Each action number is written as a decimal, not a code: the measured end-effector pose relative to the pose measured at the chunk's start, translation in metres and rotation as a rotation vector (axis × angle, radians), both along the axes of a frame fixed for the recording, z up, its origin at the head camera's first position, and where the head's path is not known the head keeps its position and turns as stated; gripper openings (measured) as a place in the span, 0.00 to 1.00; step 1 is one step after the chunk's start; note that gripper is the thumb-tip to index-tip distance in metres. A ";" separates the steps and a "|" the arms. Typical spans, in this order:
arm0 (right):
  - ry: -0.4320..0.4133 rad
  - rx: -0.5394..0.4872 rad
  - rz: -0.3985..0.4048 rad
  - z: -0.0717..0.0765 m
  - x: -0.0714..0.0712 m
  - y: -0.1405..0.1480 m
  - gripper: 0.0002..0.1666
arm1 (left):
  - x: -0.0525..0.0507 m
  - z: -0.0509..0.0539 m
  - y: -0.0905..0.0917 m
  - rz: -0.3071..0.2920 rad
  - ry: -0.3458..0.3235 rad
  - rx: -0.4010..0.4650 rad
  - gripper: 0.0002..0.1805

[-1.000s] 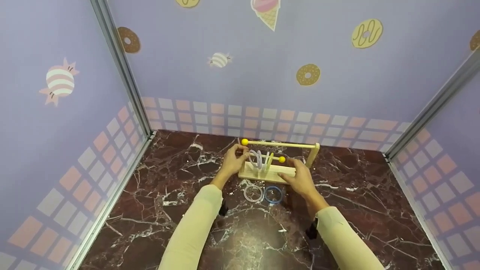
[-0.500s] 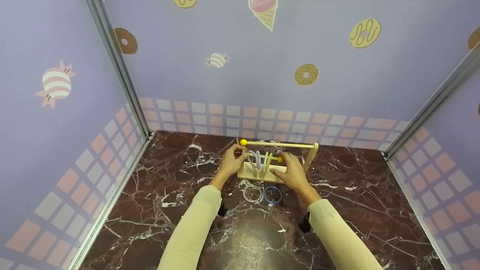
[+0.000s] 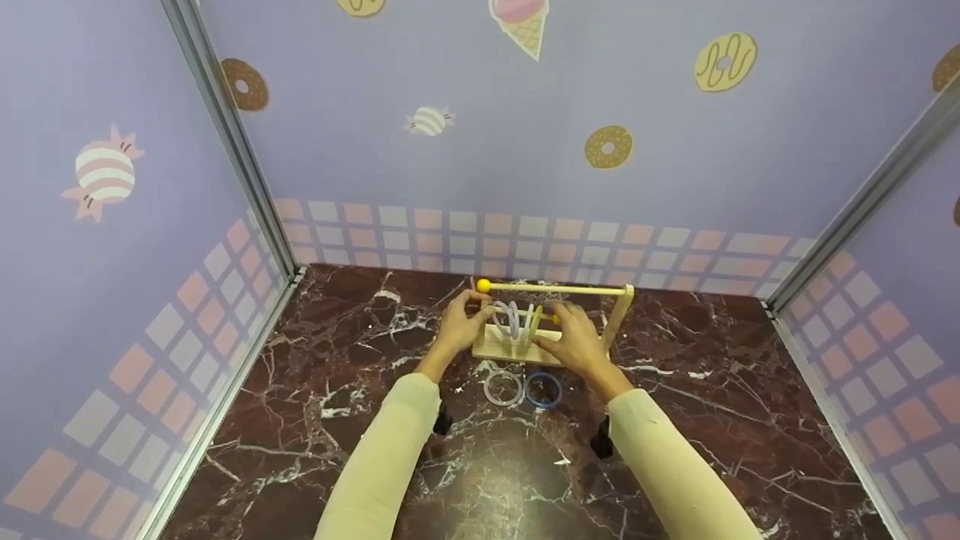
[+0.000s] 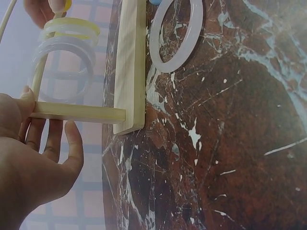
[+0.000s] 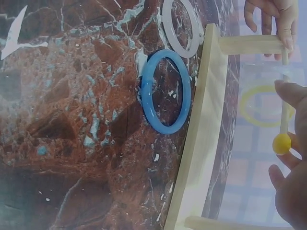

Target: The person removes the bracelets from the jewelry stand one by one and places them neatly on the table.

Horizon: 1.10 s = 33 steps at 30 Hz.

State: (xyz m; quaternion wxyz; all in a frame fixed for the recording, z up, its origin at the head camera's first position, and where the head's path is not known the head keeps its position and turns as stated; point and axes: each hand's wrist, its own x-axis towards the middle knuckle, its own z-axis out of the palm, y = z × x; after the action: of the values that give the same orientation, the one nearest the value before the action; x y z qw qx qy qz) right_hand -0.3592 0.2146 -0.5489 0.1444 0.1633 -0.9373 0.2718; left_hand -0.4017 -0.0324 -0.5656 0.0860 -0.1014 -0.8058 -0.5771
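A wooden stand (image 3: 506, 351) has a low rod with several rings on it: clear or pale lilac rings (image 4: 62, 60) and a yellow ring (image 5: 261, 106). My left hand (image 3: 459, 328) grips the top of the stand's short left post (image 4: 76, 111), thumb on one side and fingers beneath. Around the rod's yellow ball end (image 5: 281, 143), my right hand (image 3: 579, 341) is loosely curved, with its thumb near the yellow ring. Whether its fingertips touch the rod or ring is unclear. A clear pinkish ring (image 3: 503, 388) and a blue ring (image 3: 544, 390) lie on the table before the stand.
The stand's taller right post (image 3: 619, 319) carries a longer upper rod (image 3: 555, 289), tipped with a yellow ball (image 3: 484, 286), behind the hands. A dark red marbled table (image 3: 360, 450) lies under everything. Patterned lilac panels (image 3: 480, 165) enclose its back and sides.
My right hand has moved left along the low rod, past the ball end, toward the yellow ring. My left hand keeps its grip on the post. The view has shifted slightly.
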 end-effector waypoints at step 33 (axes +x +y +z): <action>-0.038 0.022 0.017 0.000 -0.010 -0.012 0.36 | -0.001 -0.001 0.000 -0.015 -0.013 0.005 0.12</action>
State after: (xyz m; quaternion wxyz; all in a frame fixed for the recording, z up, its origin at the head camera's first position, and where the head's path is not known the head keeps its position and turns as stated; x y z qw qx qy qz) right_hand -0.3694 0.2025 -0.5486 0.1223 0.1676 -0.9415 0.2657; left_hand -0.4024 -0.0324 -0.5664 0.0765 -0.1034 -0.8040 -0.5805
